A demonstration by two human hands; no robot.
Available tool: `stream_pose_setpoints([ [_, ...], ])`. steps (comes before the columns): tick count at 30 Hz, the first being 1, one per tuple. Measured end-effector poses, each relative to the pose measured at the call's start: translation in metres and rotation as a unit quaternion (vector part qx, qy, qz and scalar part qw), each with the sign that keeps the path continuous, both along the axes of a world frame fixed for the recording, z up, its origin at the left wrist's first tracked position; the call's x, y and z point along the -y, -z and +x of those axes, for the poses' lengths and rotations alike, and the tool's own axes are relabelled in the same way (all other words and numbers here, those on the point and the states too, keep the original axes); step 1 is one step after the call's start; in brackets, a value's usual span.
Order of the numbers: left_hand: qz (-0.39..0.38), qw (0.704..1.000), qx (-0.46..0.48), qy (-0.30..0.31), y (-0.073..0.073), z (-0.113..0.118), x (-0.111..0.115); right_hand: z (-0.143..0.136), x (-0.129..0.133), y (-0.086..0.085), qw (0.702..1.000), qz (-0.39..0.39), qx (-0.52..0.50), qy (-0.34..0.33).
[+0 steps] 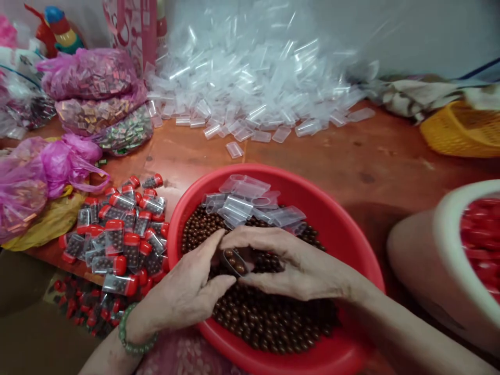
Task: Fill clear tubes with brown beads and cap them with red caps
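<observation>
My right hand point(297, 260) holds a small clear plastic container point(247, 272) between thumb and fingers. Several round brown beads point(230, 255) show in its oval mouth. My left hand point(191, 286), with a green bead bracelet point(133, 338) at the wrist, is cupped beside that mouth, thumb and forefinger apart. Its fingertips come up close to those of the right; whether they touch the container is unclear. Both hands are over a red basin point(332, 219) of brown beads point(269, 323). Clear empty containers point(238, 208) lie on the beads toward the far side.
Filled containers with red caps point(121, 234) are heaped left of the basin. A large pile of clear containers point(250, 88) stands against the wall. Pink bags point(89, 78) sit at left. To the right are a white bucket point(422, 245) of red caps and a yellow basket point(461, 130).
</observation>
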State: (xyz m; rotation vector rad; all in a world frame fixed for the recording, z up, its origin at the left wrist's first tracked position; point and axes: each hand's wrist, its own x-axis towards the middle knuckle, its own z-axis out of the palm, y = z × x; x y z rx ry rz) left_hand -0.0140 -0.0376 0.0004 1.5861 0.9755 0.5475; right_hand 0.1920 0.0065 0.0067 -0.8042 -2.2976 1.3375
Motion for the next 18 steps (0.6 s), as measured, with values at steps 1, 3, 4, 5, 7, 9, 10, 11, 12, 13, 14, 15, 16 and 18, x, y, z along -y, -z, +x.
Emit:
stream_pose_setpoints([
  [1, -0.022, 0.999, 0.037, 0.007, -0.001, 0.002, -0.003, 0.002, 0.0, -0.003, 1.0, 0.006, -0.007, 0.001],
  [3, -0.046, 0.995, 0.082, 0.014, -0.001, 0.006, -0.007, 0.006, 0.001, -0.006, 1.0, 0.012, -0.028, 0.002],
  [4, -0.051, 0.995, 0.087, 0.016, 0.0, 0.007, -0.008, 0.008, 0.001, -0.006, 0.999, 0.011, -0.036, 0.001],
  [5, -0.053, 0.995, 0.085, 0.016, 0.0, 0.008, -0.009, 0.01, 0.002, -0.007, 0.999, 0.008, -0.041, 0.001],
  [7, -0.045, 0.997, 0.064, 0.012, 0.001, 0.01, -0.008, 0.014, 0.004, -0.009, 0.999, 0.007, -0.042, 0.013],
  [9, -0.018, 0.999, 0.035, 0.004, 0.002, 0.01, -0.006, 0.015, 0.006, -0.012, 0.999, 0.021, -0.036, 0.027],
  [10, -0.011, 1.0, 0.023, 0.005, 0.003, 0.009, -0.005, 0.015, 0.006, -0.014, 0.999, 0.029, -0.034, 0.029],
  [11, -0.01, 1.0, 0.019, 0.009, 0.003, 0.009, -0.005, 0.015, 0.007, -0.016, 0.998, 0.036, -0.035, 0.026],
  [12, -0.017, 1.0, 0.021, 0.016, 0.004, 0.009, -0.005, 0.014, 0.008, -0.017, 0.998, 0.04, -0.041, 0.018],
  [13, -0.028, 0.999, 0.029, 0.021, 0.005, 0.008, -0.005, 0.014, 0.009, -0.018, 0.998, 0.043, -0.048, 0.009],
  [14, -0.04, 0.998, 0.036, 0.024, 0.005, 0.008, -0.005, 0.013, 0.01, -0.018, 0.998, 0.045, -0.054, 0.004],
  [15, -0.048, 0.998, 0.04, 0.025, 0.006, 0.008, -0.006, 0.013, 0.011, -0.017, 0.997, 0.05, -0.06, 0.004],
  [16, -0.051, 0.997, 0.042, 0.025, 0.006, 0.008, -0.006, 0.013, 0.012, -0.016, 0.996, 0.057, -0.065, 0.009],
  [18, -0.056, 0.997, 0.043, 0.03, 0.007, 0.008, -0.007, 0.013, 0.015, -0.013, 0.995, 0.065, -0.07, 0.028],
])
